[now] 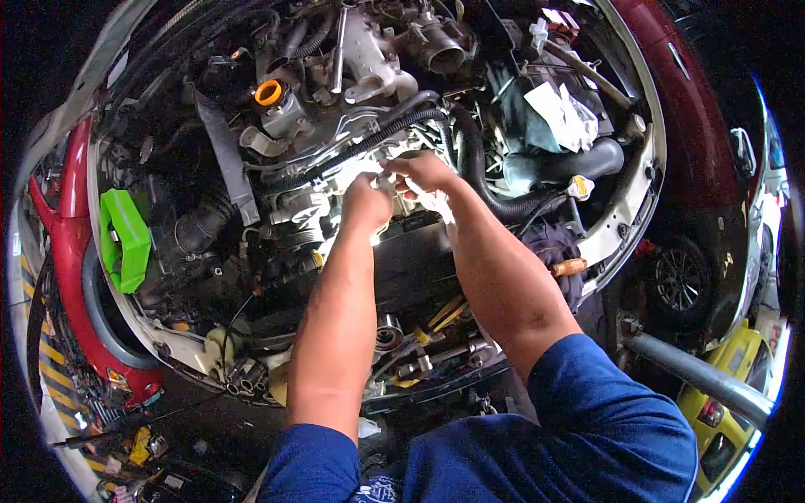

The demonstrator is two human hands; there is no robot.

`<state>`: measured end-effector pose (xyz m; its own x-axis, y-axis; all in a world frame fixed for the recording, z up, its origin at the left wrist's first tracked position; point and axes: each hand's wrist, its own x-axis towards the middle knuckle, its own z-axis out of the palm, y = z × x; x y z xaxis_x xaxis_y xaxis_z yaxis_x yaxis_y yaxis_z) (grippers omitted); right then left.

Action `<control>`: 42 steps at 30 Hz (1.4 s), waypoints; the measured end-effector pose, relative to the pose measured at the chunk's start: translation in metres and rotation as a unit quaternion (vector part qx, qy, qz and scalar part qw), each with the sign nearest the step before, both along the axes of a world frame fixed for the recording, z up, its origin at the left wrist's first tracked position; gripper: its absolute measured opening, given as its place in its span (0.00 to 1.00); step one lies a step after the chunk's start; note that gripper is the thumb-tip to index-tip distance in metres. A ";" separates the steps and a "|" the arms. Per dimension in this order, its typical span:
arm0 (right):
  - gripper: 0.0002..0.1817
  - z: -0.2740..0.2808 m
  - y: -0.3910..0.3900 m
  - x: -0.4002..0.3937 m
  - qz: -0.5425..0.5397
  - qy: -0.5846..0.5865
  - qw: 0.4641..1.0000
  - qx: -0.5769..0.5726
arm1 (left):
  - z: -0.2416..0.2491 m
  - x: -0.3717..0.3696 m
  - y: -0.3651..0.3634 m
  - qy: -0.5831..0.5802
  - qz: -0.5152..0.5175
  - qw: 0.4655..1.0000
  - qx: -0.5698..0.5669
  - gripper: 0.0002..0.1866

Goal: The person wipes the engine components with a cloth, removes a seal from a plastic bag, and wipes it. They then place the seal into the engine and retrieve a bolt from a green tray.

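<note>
Both hands are close together over the brightly lit middle of an open car engine bay. My left hand has its fingers curled in around something small that I cannot make out. Just to its right, my right hand pinches at the same spot, its fingertips nearly touching the left ones. Behind the hands runs a black corrugated hose. A reservoir with an orange-rimmed opening stands to the upper left of them. Whatever lies between the fingertips is hidden by glare and by the fingers.
A bright green holder sits at the bay's left side. White paper lies at the upper right, above a black pipe. A wooden-handled tool rests on dark cloth near the right front edge. Other cars stand on both sides.
</note>
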<state>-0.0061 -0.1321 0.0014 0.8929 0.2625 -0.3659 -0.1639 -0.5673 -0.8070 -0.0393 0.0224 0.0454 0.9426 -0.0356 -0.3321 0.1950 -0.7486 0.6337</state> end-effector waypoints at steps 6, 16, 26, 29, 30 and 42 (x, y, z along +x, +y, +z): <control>0.12 -0.044 -0.007 0.008 0.186 -0.209 0.946 -0.163 | 0.003 0.005 0.004 0.133 0.169 0.936 -0.278 0.18; 0.15 0.011 -0.001 -0.001 -0.125 -0.031 0.992 0.014 | 0.005 0.009 0.012 0.231 0.286 0.805 -0.466 0.11; 0.16 0.011 0.000 -0.002 -0.202 -0.088 0.972 0.085 | -0.037 0.015 0.020 0.007 0.210 0.972 -0.105 0.16; 0.16 0.040 0.006 -0.010 -0.162 -0.107 0.980 0.035 | -0.030 0.009 0.006 -0.067 0.205 0.972 -0.089 0.12; 0.17 0.030 0.005 -0.008 -0.146 -0.133 0.979 0.046 | -0.019 0.005 -0.001 -0.124 0.173 0.977 -0.030 0.12; 0.22 0.021 0.011 0.002 -0.277 -0.075 0.955 0.081 | 0.000 0.005 -0.005 -0.059 0.121 0.985 -0.105 0.16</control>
<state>-0.0046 -0.1207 0.0221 0.9501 -0.2226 -0.2184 -0.2788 -0.2926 -0.9147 -0.0342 0.0176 0.0456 0.9637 0.1386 -0.2284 0.2669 -0.5394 0.7986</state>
